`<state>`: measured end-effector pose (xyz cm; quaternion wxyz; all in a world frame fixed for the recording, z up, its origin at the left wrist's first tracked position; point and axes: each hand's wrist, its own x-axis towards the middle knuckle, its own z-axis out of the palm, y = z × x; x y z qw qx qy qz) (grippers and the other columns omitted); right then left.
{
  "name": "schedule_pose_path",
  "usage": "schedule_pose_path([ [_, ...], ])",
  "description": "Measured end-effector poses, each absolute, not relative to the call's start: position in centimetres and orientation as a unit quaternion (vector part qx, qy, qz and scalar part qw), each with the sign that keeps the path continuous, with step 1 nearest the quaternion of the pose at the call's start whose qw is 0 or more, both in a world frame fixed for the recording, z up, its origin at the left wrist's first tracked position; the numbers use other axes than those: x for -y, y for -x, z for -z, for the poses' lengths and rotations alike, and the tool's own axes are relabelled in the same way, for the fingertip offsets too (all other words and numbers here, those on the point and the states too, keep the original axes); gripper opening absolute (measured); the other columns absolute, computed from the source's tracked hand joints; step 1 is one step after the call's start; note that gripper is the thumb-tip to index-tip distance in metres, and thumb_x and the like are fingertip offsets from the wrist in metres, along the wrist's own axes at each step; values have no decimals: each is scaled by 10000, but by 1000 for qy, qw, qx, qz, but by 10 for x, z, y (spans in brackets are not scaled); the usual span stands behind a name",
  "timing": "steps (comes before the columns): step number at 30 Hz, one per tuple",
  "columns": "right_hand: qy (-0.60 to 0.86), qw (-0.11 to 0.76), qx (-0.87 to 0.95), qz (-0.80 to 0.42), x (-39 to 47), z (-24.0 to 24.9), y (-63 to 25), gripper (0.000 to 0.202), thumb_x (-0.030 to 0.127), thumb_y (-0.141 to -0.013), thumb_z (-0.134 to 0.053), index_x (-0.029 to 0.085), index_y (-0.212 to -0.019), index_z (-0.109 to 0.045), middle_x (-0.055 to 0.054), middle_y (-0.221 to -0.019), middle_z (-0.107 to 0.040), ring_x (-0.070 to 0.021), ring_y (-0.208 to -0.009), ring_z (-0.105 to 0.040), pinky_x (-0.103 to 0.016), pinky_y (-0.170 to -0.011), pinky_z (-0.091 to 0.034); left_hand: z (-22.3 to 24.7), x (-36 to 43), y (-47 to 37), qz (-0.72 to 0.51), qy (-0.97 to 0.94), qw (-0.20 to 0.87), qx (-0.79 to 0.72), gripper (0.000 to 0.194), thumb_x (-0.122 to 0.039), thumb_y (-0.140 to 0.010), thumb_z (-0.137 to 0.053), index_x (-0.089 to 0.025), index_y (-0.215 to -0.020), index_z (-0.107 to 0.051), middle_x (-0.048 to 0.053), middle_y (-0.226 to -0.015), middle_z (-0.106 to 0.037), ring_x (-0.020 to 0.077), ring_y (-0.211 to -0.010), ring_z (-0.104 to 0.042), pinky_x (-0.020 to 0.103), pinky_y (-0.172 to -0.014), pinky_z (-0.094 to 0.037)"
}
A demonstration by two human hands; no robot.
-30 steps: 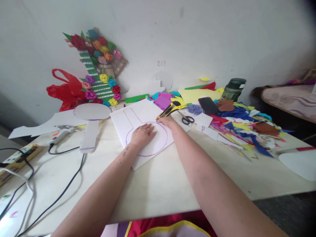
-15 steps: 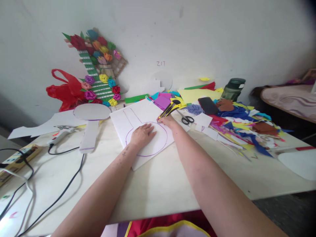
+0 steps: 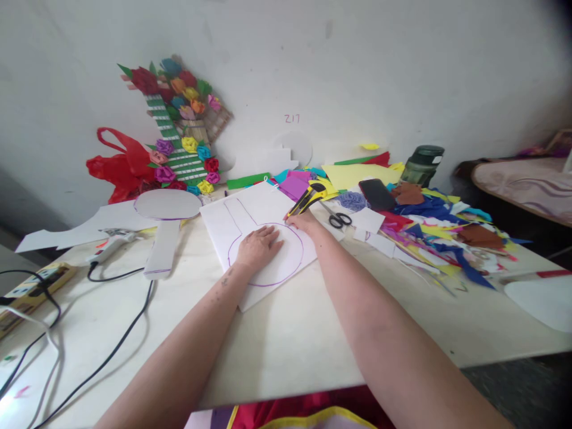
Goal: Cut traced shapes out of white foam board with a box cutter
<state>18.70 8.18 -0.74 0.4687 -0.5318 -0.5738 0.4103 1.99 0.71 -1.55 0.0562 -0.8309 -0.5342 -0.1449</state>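
A white board (image 3: 286, 262) marked in purple with a circle and a straight stem lies mid-counter (image 3: 290, 351), one corner toward the near edge. The left hand (image 3: 258, 247) presses flat on the circle, its grip wide and holding nothing. The right hand (image 3: 304, 220) has its grip closed around a yellow-and-black craft knife (image 3: 308, 198), tilted, its tip at the circle's upper right; whether the blade touches is too small to tell. Scissors (image 3: 339, 219) lie just right of that hand. Toward the counter's right edge spreads a heap of coloured scraps (image 3: 482, 235), a phone (image 3: 376, 195) beside it; a green bottle (image 3: 422, 167) stands at the far edge. A power strip (image 3: 38, 290) sits by the left edge.
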Motion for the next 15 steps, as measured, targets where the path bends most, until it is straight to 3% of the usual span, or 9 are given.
schedule_pose_path([
  [4, 524, 463, 582, -416, -82, 5, -187, 109, 83, -527, -551, 143, -601, -604, 53, -451, -488, -58, -414, -370, -196, -416, -299, 14, -11, -16, 183, 802, 46, 566, 411, -472, -900, -387, -297, -1225, -567, -30, -1349, -494, 181, -1278, -395, 332, -1074, -316],
  [10, 523, 457, 588, -415, -76, -2, -187, 106, 81, -531, -557, 143, -603, -604, 54, -447, -475, -61, -422, -376, -196, -422, -302, 11, -27, 12, 305, 623, 30, 720, 443, -447, -875, -428, -263, -1261, -542, 17, -1390, -442, 277, -1316, -327, 475, -1040, -346],
  [15, 541, 447, 585, -408, -74, -5, -185, 124, 82, -530, -559, 148, -623, -607, 43, -500, -514, -68, -462, -415, -194, -444, -321, 18, -43, 39, 342, 538, 17, 770, 506, -413, -884, -381, -214, -1345, -443, 60, -1376, -461, 254, -1254, -429, 404, -977, -438],
])
